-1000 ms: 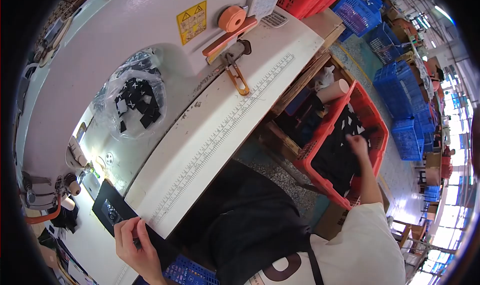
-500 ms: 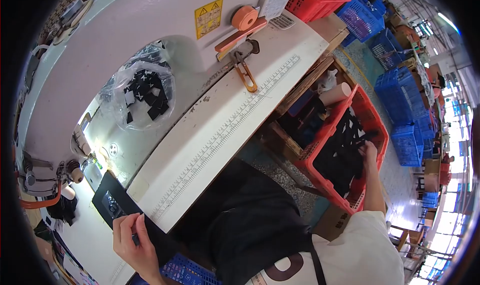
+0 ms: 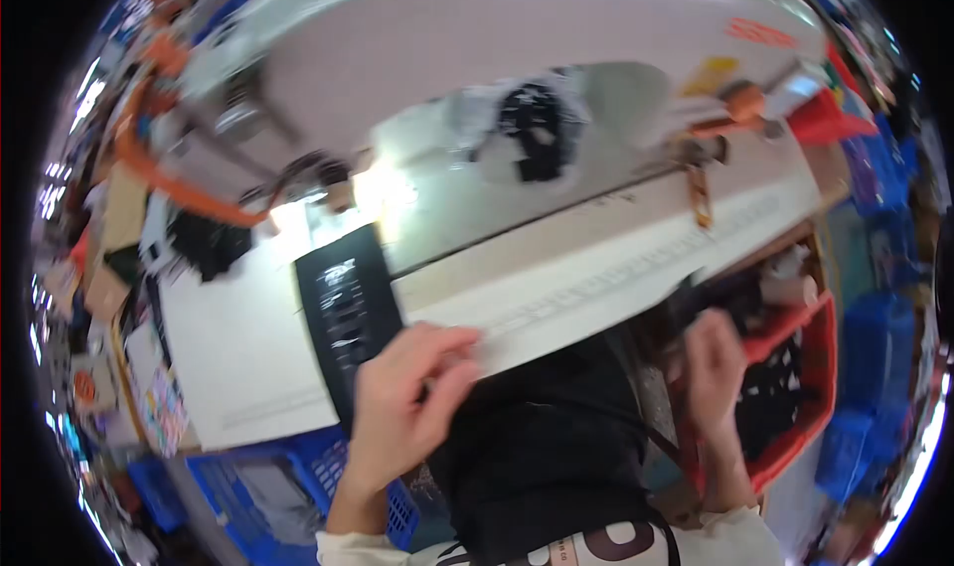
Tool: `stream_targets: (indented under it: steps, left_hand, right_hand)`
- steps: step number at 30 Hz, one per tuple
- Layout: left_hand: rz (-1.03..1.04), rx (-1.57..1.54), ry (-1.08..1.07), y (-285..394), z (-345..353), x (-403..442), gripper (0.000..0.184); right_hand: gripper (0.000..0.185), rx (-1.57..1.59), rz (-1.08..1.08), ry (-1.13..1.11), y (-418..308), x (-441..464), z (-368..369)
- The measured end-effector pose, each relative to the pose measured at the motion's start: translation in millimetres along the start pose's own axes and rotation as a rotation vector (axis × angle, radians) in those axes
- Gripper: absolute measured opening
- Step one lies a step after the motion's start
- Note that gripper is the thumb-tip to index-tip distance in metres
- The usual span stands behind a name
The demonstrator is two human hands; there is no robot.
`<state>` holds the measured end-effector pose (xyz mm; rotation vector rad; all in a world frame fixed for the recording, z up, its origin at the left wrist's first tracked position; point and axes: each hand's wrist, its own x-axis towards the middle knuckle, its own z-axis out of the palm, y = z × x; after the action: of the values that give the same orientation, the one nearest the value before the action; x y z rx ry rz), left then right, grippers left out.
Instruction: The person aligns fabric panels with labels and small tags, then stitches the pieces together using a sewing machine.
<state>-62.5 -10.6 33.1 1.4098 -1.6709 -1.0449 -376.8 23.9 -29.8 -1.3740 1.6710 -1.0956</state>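
A flat black fabric piece (image 3: 348,303) with a shiny printed patch lies on the white sewing machine table (image 3: 238,347), its far end close to the lit needle area. My left hand (image 3: 402,402) is over the near right edge of this piece, thumb and fingers apart, with nothing visible between them. My right hand (image 3: 714,372), smeared by motion, is in front of the table edge, left of the red crate (image 3: 825,377). A small dark fabric piece (image 3: 684,303) sticks up from its closed fingers. Black pieces (image 3: 775,387) with white marks fill the crate.
The sewing machine arm (image 3: 477,39) spans the back. Under it sits a plastic bag (image 3: 542,129) of black labels. An orange clip (image 3: 701,198) rests by the printed ruler. A blue crate (image 3: 229,506) stands below the table at left, and blue crates (image 3: 870,357) stand at right.
The view has swung left. My right hand has come out of the red crate toward the table with a dark piece. My left hand has shifted to the fabric's right edge, its fingers parted.
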Motion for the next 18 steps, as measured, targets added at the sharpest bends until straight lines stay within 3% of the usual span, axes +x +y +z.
stream_targets:
  steps: [1, 3, 5, 6, 9, 13, 18]
  left_hand:
    - [-0.109, -0.173, -0.032, 5, 1, 0, 0.016]
    - [-0.118, -0.145, 0.015, -2, -7, -4, 0.018]
    - [-0.112, -0.142, 0.023, -16, -21, -9, 0.022]
    - [-0.114, -0.131, 0.047, -20, -27, -8, 0.022]
    - [-0.24, -0.328, 0.259, -31, -49, -5, 0.021]
    - [-0.307, -0.337, 0.181, -32, -59, 5, 0.019]
    - [-0.343, -0.374, 0.217, -40, -68, 27, 0.018]
  right_hand:
    - [0.003, -0.141, -0.324, -0.23, -29, 8, 26]
    - [0.007, 0.038, -0.377, -0.41, -73, 6, 79]
    - [0.013, 0.463, 0.117, -0.6, -94, -2, 129]
    - [0.013, 0.469, 0.104, -0.622, -93, 0, 135]
    - [0.022, 0.356, -0.37, -0.607, -90, 5, 151]
    - [0.031, 0.219, -0.508, -0.578, -87, 10, 158]
    - [0.032, 0.215, -0.513, -0.576, -97, 17, 161]
